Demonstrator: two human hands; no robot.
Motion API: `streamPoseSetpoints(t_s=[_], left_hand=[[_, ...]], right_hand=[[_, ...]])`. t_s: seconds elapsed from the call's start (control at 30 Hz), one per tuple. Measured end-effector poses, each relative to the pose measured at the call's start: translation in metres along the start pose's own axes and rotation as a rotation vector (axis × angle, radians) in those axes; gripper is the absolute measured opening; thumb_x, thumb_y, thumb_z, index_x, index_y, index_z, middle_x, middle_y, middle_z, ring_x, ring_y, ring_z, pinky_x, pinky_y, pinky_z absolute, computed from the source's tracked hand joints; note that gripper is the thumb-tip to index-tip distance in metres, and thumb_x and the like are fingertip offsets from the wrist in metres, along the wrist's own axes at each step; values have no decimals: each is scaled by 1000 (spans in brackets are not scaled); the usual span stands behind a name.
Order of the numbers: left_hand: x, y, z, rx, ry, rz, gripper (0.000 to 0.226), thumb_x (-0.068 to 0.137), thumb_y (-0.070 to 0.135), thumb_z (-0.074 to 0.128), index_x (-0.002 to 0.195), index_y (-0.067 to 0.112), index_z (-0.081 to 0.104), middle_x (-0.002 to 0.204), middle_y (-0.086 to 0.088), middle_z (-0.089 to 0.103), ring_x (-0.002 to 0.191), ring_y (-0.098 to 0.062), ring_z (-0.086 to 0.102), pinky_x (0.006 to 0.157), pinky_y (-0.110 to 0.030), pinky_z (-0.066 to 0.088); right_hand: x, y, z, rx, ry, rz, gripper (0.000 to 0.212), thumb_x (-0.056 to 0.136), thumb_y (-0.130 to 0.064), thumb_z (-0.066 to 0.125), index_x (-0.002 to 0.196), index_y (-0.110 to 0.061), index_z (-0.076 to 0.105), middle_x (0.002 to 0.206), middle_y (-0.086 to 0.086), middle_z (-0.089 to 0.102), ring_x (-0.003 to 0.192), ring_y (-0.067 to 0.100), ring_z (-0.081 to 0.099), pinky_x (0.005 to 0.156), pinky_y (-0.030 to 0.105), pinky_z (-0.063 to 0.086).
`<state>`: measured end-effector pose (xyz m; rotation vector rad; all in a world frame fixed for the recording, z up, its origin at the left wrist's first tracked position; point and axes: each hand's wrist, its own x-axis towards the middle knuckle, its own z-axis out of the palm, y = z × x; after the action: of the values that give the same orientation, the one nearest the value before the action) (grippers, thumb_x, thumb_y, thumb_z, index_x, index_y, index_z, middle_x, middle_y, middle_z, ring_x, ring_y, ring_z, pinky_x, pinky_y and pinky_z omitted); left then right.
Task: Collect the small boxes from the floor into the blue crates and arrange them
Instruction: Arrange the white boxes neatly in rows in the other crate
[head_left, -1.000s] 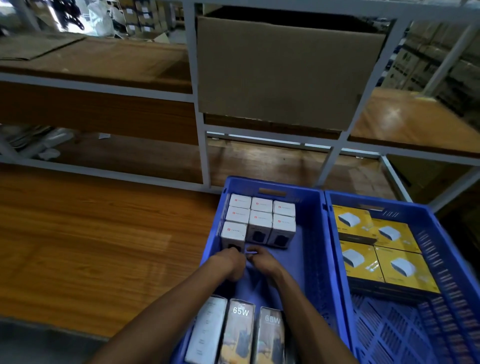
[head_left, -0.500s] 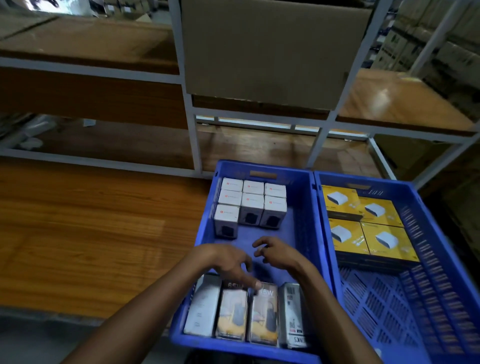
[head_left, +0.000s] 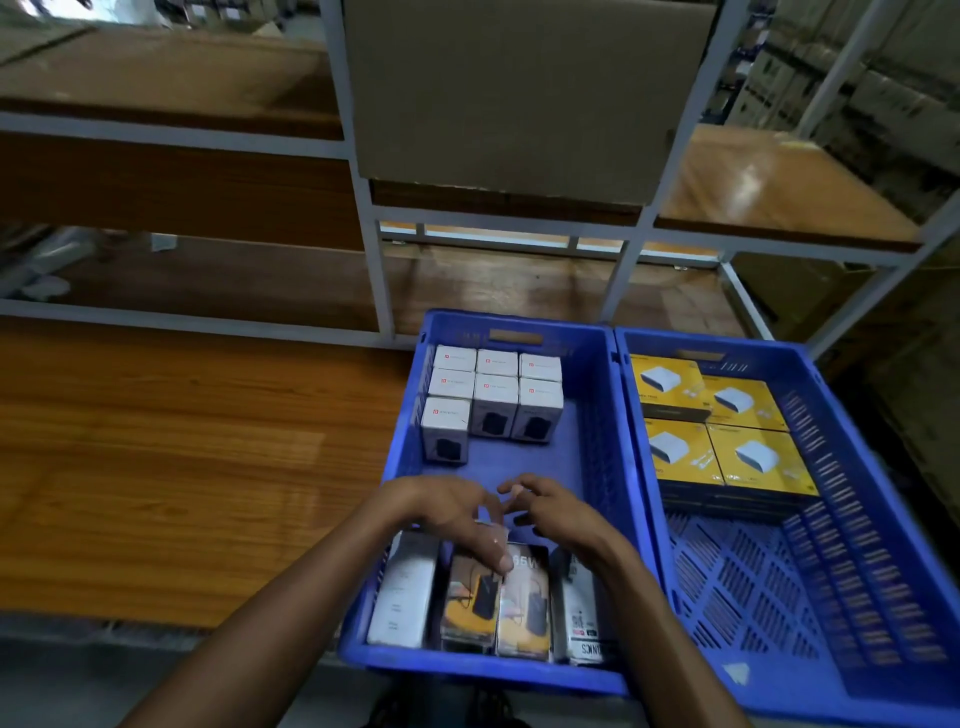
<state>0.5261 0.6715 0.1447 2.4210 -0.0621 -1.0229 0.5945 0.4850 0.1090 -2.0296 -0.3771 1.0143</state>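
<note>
Two blue crates stand side by side. The left crate (head_left: 597, 426) holds several small white boxes (head_left: 493, 400) in its far left corner and a near row of taller charger boxes (head_left: 470, 597). The right crate (head_left: 857, 519) holds yellow boxes (head_left: 722, 431) at its far end. My left hand (head_left: 457, 514) hovers over the near row with fingers spread, its fingertips touching the top of the middle charger boxes. My right hand (head_left: 550, 509) hangs beside it with loosely curled fingers, holding nothing.
A wooden platform (head_left: 182, 457) lies left of the crates. Behind them stands a white metal rack (head_left: 374, 260) with wooden shelves and a large cardboard box (head_left: 519, 93). The near half of the right crate shows bare slotted floor.
Both hands have drawn back from the small white boxes toward the near row of charger boxes. The camera has tilted down, so more of the crates shows.
</note>
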Motion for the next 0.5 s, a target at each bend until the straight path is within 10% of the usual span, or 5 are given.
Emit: streamPoseSetpoints(t_s=[0.23, 0.5], left_hand=[[-1, -14, -10, -557, 577, 87, 55, 77, 86, 65, 108, 42, 70, 98, 14, 76, 90, -8, 73, 81, -38, 61], [1, -10, -10, -899, 580, -5, 82, 86, 94, 28, 119, 33, 72, 104, 4, 76, 97, -18, 70, 79, -33, 56]], right_hand=[[-31, -17, -5, 361, 16, -121, 35, 104, -53, 51, 130, -32, 61, 122, -2, 74, 105, 16, 75, 98, 46, 58], [-37, -14, 3, 673, -59, -142, 42, 103, -45, 58, 137, -21, 61, 128, 14, 72, 114, 32, 71, 88, 45, 61]])
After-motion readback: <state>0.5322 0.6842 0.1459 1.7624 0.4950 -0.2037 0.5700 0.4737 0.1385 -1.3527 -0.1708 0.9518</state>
